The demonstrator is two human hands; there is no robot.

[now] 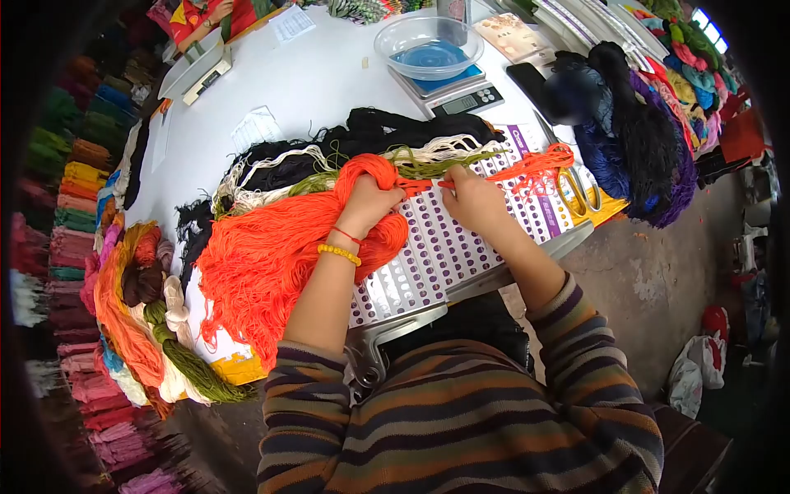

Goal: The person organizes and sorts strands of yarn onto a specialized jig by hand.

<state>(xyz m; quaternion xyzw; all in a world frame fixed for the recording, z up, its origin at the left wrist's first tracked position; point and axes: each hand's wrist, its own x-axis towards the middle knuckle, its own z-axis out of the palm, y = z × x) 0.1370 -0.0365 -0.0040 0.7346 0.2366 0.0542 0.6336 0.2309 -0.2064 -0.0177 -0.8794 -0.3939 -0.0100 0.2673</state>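
My left hand (369, 206) is closed around a thick orange-red skein of thread (263, 251), whose loose mass spreads over the table's left side. To its right, my right hand (477, 204) pinches orange-red strands that stretch between the two hands. A loose tail of this thread (539, 167) lies past my right hand, near scissors with yellow handles (569, 191). Beneath both hands is a white card sheet with rows of purple dots (428, 251). Behind them run an olive-green skein (428, 165), a cream skein (284, 156) and black skeins (387, 128).
A digital scale (465, 100) bears a clear plastic bowl (429, 51). A dark phone (531, 86) lies beside black and purple yarn (642, 140). Coloured skeins hang at the left edge (132, 288). Across the table, another person in red (239, 16) sits near a second scale (202, 78).
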